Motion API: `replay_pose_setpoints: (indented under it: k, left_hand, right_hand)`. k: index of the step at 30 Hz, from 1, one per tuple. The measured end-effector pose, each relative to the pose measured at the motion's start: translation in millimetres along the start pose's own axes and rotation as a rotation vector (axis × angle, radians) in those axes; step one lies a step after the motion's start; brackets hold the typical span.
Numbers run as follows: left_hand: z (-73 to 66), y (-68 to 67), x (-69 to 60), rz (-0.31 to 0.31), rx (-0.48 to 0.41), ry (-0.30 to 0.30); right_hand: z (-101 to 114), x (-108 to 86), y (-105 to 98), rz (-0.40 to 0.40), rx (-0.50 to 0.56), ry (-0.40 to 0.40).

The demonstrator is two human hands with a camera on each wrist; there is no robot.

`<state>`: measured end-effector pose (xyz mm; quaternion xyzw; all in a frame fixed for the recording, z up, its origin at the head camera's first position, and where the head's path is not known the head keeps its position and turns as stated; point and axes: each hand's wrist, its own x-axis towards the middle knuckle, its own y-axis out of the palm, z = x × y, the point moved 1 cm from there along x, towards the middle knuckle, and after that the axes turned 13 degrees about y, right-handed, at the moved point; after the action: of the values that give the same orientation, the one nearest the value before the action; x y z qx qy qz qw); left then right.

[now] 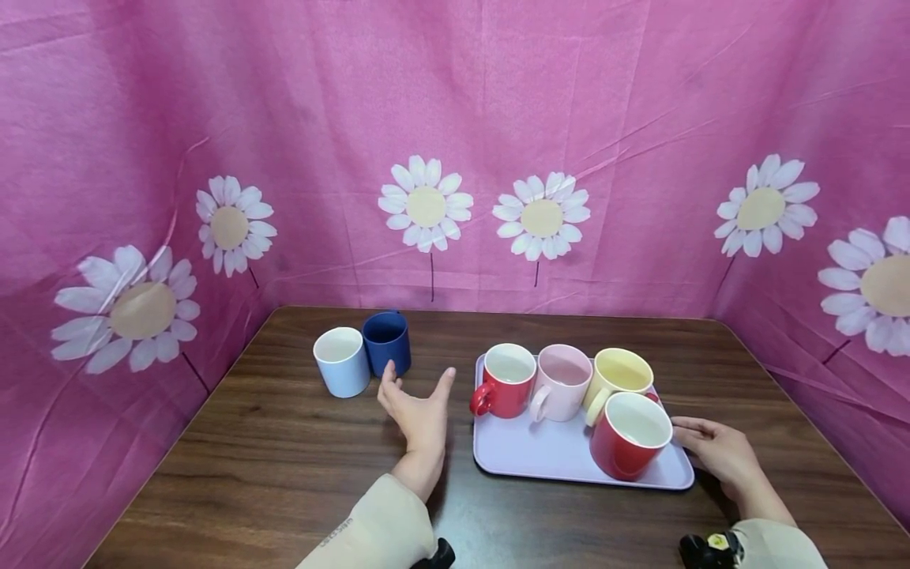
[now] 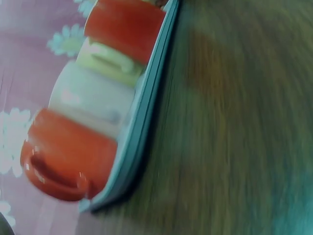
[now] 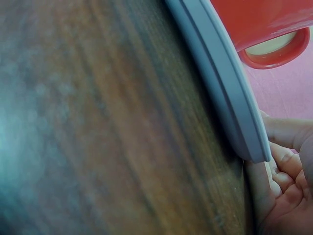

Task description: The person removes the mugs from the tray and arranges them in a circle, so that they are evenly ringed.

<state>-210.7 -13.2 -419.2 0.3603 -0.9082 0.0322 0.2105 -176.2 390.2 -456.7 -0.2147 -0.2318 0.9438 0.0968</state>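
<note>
With fingers apart, the left hand (image 1: 418,415) is near the blue cup (image 1: 387,344); the right hand (image 1: 725,454) touches the tray (image 1: 529,454) bearing 4 mugs (image 1: 562,385), whether clamped I cannot tell.

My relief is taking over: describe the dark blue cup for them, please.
On the brown table, look left of the lilac tray, just beyond the left hand. The dark blue cup stands right of the pale blue cup and is clearly darker.
</note>
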Motion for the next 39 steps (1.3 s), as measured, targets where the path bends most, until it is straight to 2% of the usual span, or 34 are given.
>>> replay_pose_setpoints:
  k: [6, 13, 22, 30, 35, 39]
  left_hand:
    - [-17.4, 10.7, -15.0, 0.072, -0.043, 0.039]
    - [-34.5, 23.1, -36.5, 0.155, -0.077, 0.123]
    - [-45.2, 37.3, -67.9, 0.317, -0.124, 0.238]
    - [-49.0, 46.7, -91.0, 0.458, -0.067, 0.322]
    - [-50.0, 55.5, -106.1, 0.578, -0.106, 0.316]
    - [-49.4, 63.3, -114.6, 0.698, -0.061, 0.277]
  right_hand:
    - [1, -0.2, 0, -0.001, 0.001, 0.007]
    - [0, 0.3, 0, -0.002, 0.009, 0.011]
    - [-1, 0.7, 1, -0.006, 0.031, 0.011]
    - [-1, 0.4, 2, -0.016, 0.028, 0.003]
    - [-1, -0.9, 2, -0.018, 0.031, -0.003]
    - [-1, -1.0, 3, -0.022, 0.035, 0.002]
